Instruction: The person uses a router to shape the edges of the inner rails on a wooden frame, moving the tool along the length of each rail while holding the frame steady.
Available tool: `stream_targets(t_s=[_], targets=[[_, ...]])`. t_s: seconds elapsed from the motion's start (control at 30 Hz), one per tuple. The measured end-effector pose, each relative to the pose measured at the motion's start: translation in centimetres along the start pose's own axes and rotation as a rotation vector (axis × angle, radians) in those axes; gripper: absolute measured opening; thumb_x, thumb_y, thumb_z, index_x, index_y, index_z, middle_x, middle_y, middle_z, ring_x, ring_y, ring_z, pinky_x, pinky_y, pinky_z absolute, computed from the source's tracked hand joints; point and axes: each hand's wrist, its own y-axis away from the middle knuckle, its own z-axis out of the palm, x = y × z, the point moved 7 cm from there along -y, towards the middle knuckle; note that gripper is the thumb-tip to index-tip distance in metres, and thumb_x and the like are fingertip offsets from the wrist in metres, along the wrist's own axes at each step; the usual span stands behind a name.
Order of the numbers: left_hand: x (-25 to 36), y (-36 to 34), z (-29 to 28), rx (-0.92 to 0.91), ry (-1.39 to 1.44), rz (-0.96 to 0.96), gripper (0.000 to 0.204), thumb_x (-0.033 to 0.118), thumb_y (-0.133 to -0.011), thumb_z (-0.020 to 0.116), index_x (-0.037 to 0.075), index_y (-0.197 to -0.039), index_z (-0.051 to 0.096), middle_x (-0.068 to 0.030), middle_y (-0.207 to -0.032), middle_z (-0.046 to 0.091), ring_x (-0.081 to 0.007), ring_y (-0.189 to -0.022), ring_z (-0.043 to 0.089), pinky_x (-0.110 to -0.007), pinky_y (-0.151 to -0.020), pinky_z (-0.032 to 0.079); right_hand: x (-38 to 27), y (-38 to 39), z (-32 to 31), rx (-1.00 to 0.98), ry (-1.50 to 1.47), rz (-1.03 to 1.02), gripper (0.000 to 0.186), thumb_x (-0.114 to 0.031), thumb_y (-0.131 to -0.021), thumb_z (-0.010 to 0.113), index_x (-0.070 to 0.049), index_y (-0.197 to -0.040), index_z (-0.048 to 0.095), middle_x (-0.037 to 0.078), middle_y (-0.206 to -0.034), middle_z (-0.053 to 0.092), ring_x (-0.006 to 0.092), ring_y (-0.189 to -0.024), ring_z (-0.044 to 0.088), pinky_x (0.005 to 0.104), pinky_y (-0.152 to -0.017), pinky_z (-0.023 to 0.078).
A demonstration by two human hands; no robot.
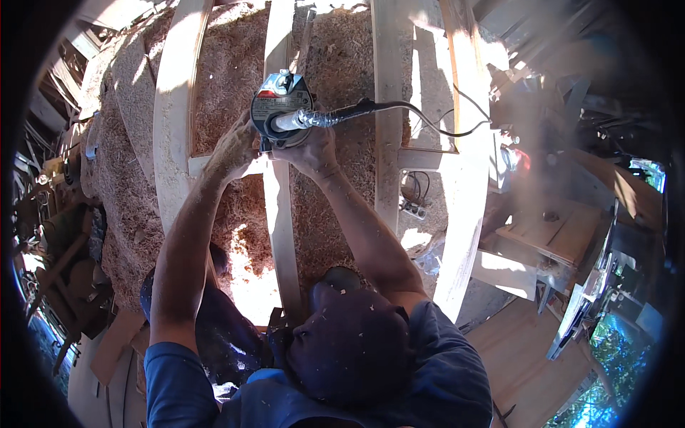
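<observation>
A corded power tool [280, 107] with a rounded grey-blue housing, a red stripe and a label sits over a narrow pale wooden board [280, 214], which runs away from me down the middle. My left hand [239, 150] is closed on the tool's left side. My right hand [314, 151] wraps its near right side, under the taped cord. Both hands' fingers are partly hidden by the housing. Silver and dark tape covers the start of the power cord [407, 105], which trails off to the right. The tool's underside is hidden.
Thick wood shavings [342, 78] cover the floor around the boards. A long pale plank [175, 107] lies to the left and another plank [389, 143] to the right. At the right stands a wooden box [556, 228]. Offcuts crowd the left edge. Haze blurs the upper right.
</observation>
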Motion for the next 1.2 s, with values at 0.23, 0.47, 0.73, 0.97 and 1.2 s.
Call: stream_targets(t_s=[0.23, 0.47, 0.73, 0.97, 1.2], targets=[[-1.6, -2.7, -0.8, -0.038, -0.037, -0.051, 0.077, 0.015, -0.083, 0.075, 0.010, -0.150, 0.036, -0.0182, -0.155, 0.040, -0.0377, -0.141, 0.042, -0.046, -0.114, 0.042, -1.0, -3.0, -0.6, 0.116, -0.030, -0.069, 0.092, -0.024, -0.051, 0.097, -0.012, -0.129, 0.049, 0.012, -0.118, 0.062, 0.0333, -0.112, 0.062, 0.0436, -0.097, 0.050], [-0.7, -6.7, -3.7, 0.039, 0.037, 0.017, 0.085, 0.035, -0.078, 0.084, 0.010, -0.147, 0.041, -0.0153, -0.148, 0.049, -0.0350, -0.139, 0.046, -0.046, -0.113, 0.042, 1.2, -7.2, -0.2, 0.041, 0.046, 0.039, 0.086, -0.024, -0.057, 0.091, -0.009, -0.128, 0.044, 0.014, -0.121, 0.063, 0.0308, -0.112, 0.065, 0.0414, -0.097, 0.055], [-3.4, -7.2, -1.8, 0.040, -0.266, 0.112, 0.085, 0.039, -0.081, 0.081, 0.011, -0.149, 0.038, -0.0166, -0.152, 0.044, -0.0369, -0.137, 0.046, -0.048, -0.112, 0.044, 0.8, -6.2, 0.0, 0.124, 0.123, -0.022, 0.087, -0.025, -0.056, 0.092, -0.012, -0.130, 0.049, 0.012, -0.119, 0.065, 0.0321, -0.110, 0.064, 0.0476, -0.103, 0.047], [-0.4, 1.2, 1.3, 0.011, -0.182, 0.019, 0.087, 0.022, -0.080, 0.080, 0.015, -0.154, 0.034, -0.0151, -0.151, 0.041, -0.0370, -0.140, 0.040, -0.054, -0.115, 0.034, -0.6, 1.4, -0.3, 0.035, -0.283, 0.120, 0.087, -0.025, -0.057, 0.098, -0.012, -0.129, 0.050, 0.011, -0.118, 0.062, 0.0320, -0.111, 0.064, 0.0440, -0.094, 0.054], [0.2, 4.8, 3.0, 0.017, -0.199, -0.019, 0.084, 0.013, -0.074, 0.077, 0.014, -0.150, 0.041, -0.0149, -0.151, 0.041, -0.0329, -0.151, 0.027, -0.075, -0.115, 0.011, -3.1, 5.0, -1.6, 0.166, -0.015, -0.114, 0.078, -0.019, -0.057, 0.093, -0.008, -0.123, 0.053, 0.010, -0.109, 0.063, 0.0312, -0.097, 0.062, 0.0436, -0.092, 0.045]])
